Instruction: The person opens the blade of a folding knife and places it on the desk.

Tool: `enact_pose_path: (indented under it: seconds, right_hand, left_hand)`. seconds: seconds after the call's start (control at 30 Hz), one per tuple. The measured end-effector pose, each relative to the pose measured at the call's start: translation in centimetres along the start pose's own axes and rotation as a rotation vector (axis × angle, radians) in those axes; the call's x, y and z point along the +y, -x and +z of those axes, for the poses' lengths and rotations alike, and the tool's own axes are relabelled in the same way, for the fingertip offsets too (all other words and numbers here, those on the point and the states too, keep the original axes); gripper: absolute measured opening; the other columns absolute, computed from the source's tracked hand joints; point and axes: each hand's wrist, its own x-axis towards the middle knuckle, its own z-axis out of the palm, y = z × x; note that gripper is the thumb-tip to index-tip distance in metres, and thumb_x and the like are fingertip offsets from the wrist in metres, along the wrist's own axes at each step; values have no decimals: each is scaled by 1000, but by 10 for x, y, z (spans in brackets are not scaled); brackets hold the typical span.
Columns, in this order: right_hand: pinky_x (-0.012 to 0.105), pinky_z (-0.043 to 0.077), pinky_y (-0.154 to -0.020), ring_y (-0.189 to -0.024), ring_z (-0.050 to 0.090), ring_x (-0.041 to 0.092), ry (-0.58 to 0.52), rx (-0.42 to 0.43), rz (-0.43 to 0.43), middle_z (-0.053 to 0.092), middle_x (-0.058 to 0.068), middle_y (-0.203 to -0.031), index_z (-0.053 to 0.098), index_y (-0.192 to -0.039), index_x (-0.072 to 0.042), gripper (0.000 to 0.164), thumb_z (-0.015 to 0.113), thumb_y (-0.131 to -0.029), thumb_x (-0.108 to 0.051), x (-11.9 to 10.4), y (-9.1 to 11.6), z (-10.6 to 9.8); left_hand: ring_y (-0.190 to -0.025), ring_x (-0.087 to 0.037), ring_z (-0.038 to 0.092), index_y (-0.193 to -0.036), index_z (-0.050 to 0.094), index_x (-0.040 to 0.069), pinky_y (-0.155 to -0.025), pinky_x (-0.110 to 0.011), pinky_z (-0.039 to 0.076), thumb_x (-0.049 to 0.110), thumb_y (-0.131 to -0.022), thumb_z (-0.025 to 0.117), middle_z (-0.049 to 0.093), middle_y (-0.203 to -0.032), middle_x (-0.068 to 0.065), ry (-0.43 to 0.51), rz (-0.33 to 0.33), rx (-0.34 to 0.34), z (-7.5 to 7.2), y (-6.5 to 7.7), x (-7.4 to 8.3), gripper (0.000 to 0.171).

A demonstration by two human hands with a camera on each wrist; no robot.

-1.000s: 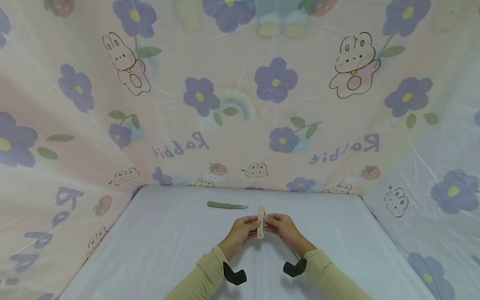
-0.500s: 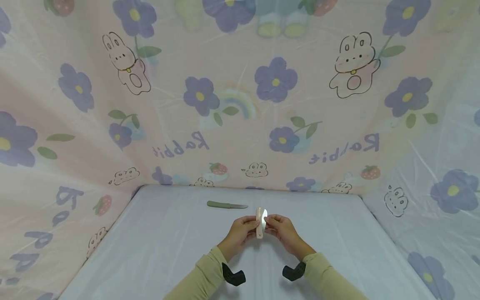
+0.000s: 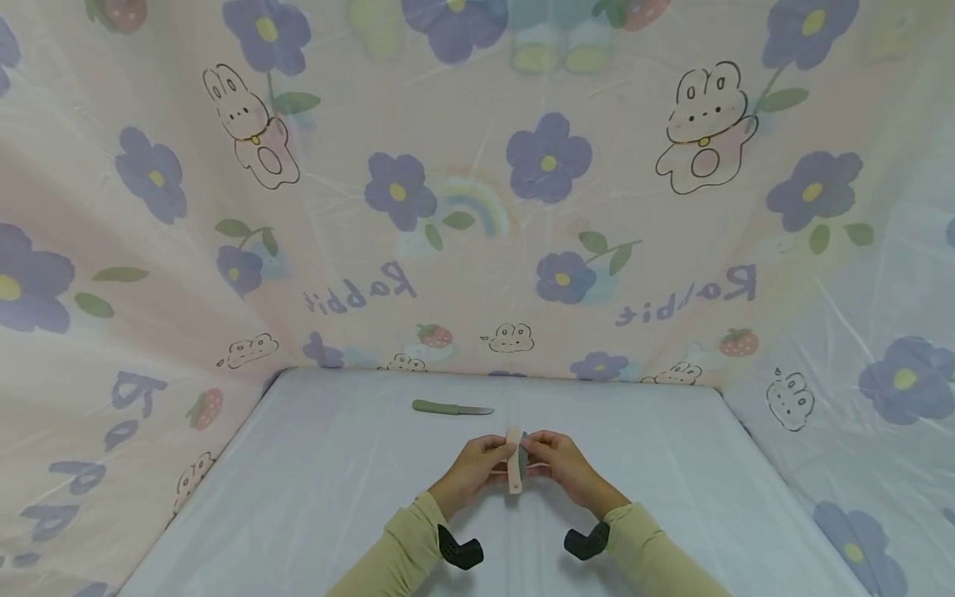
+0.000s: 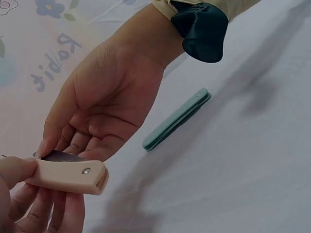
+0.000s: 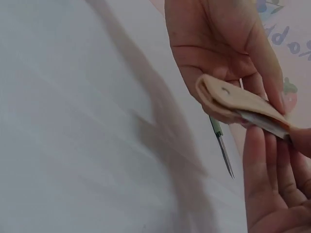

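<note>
On table [image 3: 321, 464], 2 green knives [image 3: 445, 408] [image 4: 175, 120]; 2 hands [image 3: 468, 468] [image 3: 563, 458] together pinching 1 cream knife [image 3: 514, 468].

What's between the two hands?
The beige folding knife, its blade partly out; the left hand and right hand both hold it, as the head view shows.

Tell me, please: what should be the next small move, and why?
Perhaps the right hand should swing the blade slightly further out, while the left hand steadies the handle. The blade appears only partly out of the handle, and the right hand pinches it while the left grips the handle.
</note>
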Motion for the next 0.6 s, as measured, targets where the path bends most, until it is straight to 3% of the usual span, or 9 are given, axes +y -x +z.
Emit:
enact_pose_path:
  seconds: [0.27, 0.6]
  right_hand:
    - [34, 56, -73, -83, 64, 22, 63, -35, -4, 64, 12, -94, 55, -107, 6, 37, 64, -89, -25, 1, 0, -2]
    - [34, 56, -72, -76, 64, 19, 29, -103, 4, 65, 12, -88, 53, -106, 13, 27, 58, -92, -9, -5, 2, -1]
  left_hand:
    - [-84, -19, 64, -115, 57, -1, -73, -34, 55, 27, -90, 63, 65, -102, -11, -22, 11, 6, -2, 1, 0, 38]
    - [-83, -18, 64, -113, 58, -3, -73, -34, 55, 26, -89, 64, 64, -97, -9, -18, 6, 9, -5, 0, -4, 38]
